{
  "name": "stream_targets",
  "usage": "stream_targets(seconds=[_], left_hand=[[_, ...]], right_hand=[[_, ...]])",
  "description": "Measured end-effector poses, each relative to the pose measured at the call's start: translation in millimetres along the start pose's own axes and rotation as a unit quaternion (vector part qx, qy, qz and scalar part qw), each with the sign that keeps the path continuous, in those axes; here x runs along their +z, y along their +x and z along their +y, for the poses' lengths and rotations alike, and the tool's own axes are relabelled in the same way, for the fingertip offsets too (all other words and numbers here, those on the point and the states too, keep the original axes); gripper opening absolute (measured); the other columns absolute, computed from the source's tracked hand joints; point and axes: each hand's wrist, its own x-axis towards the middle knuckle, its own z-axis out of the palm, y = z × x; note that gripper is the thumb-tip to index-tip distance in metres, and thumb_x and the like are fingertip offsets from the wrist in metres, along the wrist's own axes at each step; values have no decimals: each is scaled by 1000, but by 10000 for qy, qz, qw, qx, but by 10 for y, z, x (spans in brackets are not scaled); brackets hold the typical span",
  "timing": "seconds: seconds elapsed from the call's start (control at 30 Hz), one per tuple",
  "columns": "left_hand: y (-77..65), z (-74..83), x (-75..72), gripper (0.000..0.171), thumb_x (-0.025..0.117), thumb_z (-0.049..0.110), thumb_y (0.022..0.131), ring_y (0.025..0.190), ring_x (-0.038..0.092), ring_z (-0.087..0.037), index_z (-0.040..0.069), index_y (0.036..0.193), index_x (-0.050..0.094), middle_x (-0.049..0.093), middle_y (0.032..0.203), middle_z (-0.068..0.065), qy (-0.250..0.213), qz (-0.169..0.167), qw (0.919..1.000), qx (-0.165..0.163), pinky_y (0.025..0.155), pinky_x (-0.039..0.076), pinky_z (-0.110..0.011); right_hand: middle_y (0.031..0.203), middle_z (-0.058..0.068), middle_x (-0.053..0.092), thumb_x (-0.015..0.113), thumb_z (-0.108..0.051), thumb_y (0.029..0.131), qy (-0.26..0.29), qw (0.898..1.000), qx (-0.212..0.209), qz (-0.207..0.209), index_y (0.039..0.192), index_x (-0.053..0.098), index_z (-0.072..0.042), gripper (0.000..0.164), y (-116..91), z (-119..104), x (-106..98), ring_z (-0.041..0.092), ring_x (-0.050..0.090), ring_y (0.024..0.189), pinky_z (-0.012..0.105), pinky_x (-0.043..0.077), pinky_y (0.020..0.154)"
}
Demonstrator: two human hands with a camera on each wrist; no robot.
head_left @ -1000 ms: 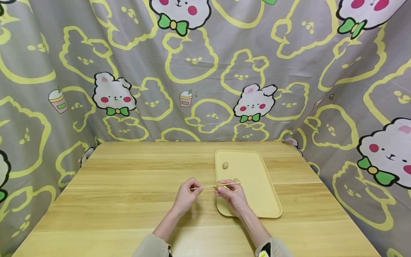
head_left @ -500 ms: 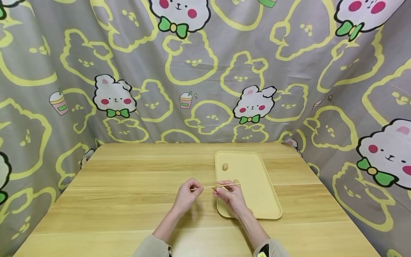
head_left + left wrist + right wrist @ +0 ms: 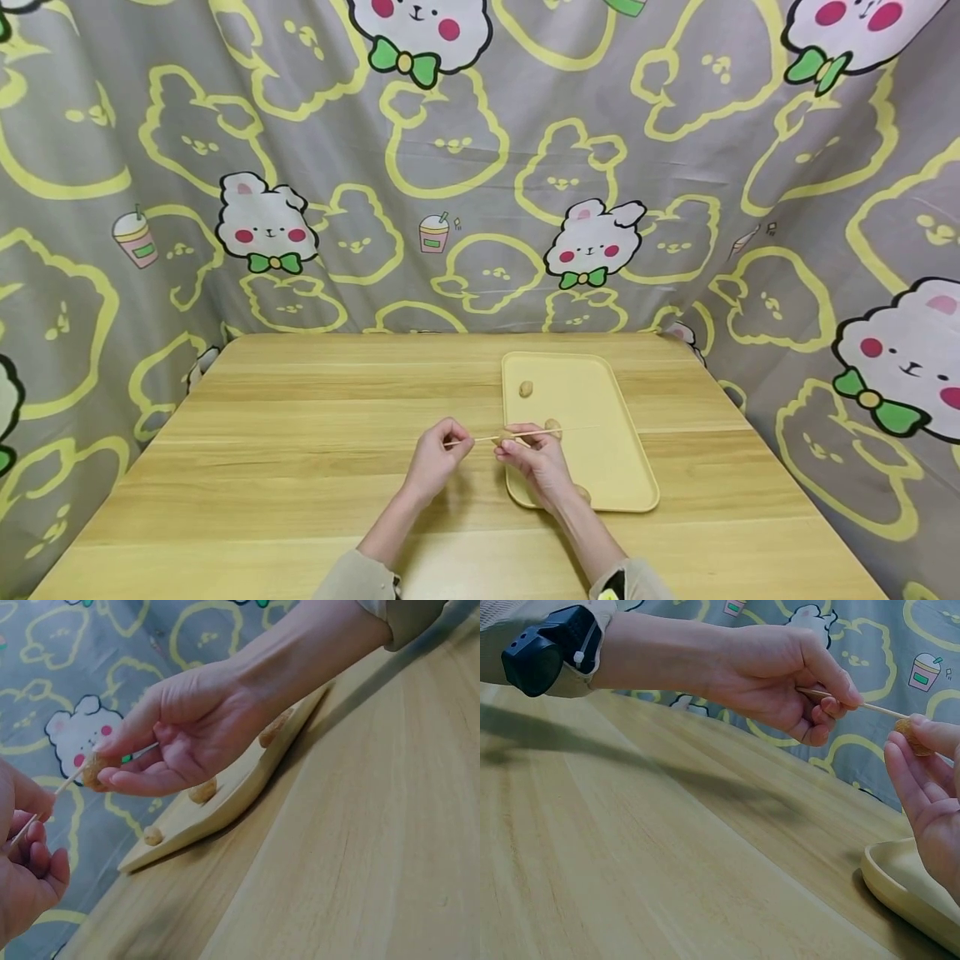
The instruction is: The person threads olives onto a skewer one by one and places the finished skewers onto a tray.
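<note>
Between both hands a thin wooden skewer point(image 3: 483, 438) runs nearly level, its far end reaching out over the tray to the right. My left hand point(image 3: 438, 454) pinches it near the left end, other fingers curled in. On the skewer sits a brown, rough-skinned meatball point(image 3: 913, 739), held between the thumb and fingertips of my right hand point(image 3: 543, 462). In the left wrist view the skewer point(image 3: 69, 781) enters the meatball point(image 3: 96, 772) from the left hand's side. Below the right hand lies a yellow tray point(image 3: 607, 467).
More meatballs rest on the tray: one near its far left corner point(image 3: 527, 389), one behind the right hand point(image 3: 553, 427), another beside the right wrist point(image 3: 582, 493). A wooden table point(image 3: 300, 467) spreads beneath, with a patterned curtain point(image 3: 480, 167) behind it.
The right hand and its meatball have shifted slightly left along the skewer, toward the left hand. A meatball beside the right wrist has come into view. The left hand stays nearly still.
</note>
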Motion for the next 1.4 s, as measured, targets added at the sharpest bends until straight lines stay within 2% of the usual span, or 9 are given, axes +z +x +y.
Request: stream_targets(seconds=[0.23, 0.57, 0.73, 0.9, 1.0, 1.13, 1.2, 1.27, 1.4], left_hand=[[4, -29, -15, 6, 64, 0, 82, 74, 49, -13, -1, 80, 58, 54, 76, -3, 84, -60, 9999, 19, 65, 42, -24], [-30, -46, -103, 16, 64, 13, 87, 81, 56, -13, -3, 89, 65, 62, 86, -6, 173, -490, 9986, 15, 71, 47, -27], [-30, -18, -116, 18, 65, 12, 86, 81, 56, -13, -5, 91, 67, 63, 87, -7, 69, -376, 9991, -165, 70, 47, -25], [-28, 96, -119, 13, 65, 4, 85, 82, 57, -15, -6, 92, 68, 64, 89, -10, 4, -230, 9994, -266, 70, 47, -23], [-62, 235, -121, 11, 64, 0, 84, 82, 57, -18, -8, 91, 67, 64, 88, -13, 85, -222, 9996, -178, 70, 47, -22], [-94, 385, -116, 11, 63, -1, 84, 81, 57, -16, -10, 89, 66, 64, 87, -13, 221, -138, 9994, -230, 70, 46, -22], [-89, 414, -114, 11, 63, -1, 84, 80, 56, -15, -10, 89, 66, 64, 86, -13, 211, -45, 9993, -293, 69, 46, -23], [-77, 421, -122, 10, 63, -1, 84, 79, 55, -14, -10, 88, 66, 64, 86, -12, 178, 56, 9993, -337, 69, 46, -23], [-31, 343, -172, 9, 65, -1, 83, 77, 56, -13, -8, 87, 67, 64, 84, -10, 65, 221, 9988, -440, 69, 46, -23]], right_hand=[[87, 8, 66, 52, 15, 85, -92, 9999, 76, 81, 94, 66, -7, 27, 10, 7, 9, 17, 66, 75, 26, 52, 72], [88, 7, 66, 55, 10, 87, -390, 9992, 74, -101, 99, 64, -7, 23, 18, -34, 35, 17, 66, 76, 28, 52, 74], [97, 6, 63, 54, 9, 87, -419, 9990, 151, -19, 103, 63, -6, 24, -9, -55, 49, 15, 66, 78, 27, 52, 75], [97, 7, 62, 54, 10, 87, -415, 9989, 192, 143, 105, 63, -4, 24, -13, -63, 61, 15, 66, 78, 26, 52, 74], [96, 7, 62, 53, 11, 87, -464, 9985, 232, 149, 111, 58, 6, 25, -11, -70, 63, 16, 66, 79, 26, 52, 75], [99, 4, 63, 52, 11, 87, -758, 9967, 237, 152, 121, 40, 23, 38, -7, -114, 50, 16, 65, 84, 27, 51, 77], [101, 3, 64, 53, 10, 87, -980, 9948, 207, 209, 124, 33, 25, 45, -5, -159, 21, 16, 64, 87, 29, 51, 78], [103, 5, 64, 55, 8, 86, -1290, 9911, 147, 306, 124, 34, 25, 46, -8, -219, -33, 16, 63, 90, 30, 52, 77], [105, 18, 63, 58, 5, 86, -2057, 9771, 58, 536, 122, 41, 22, 43, -49, -379, -194, 16, 63, 90, 32, 52, 76]])
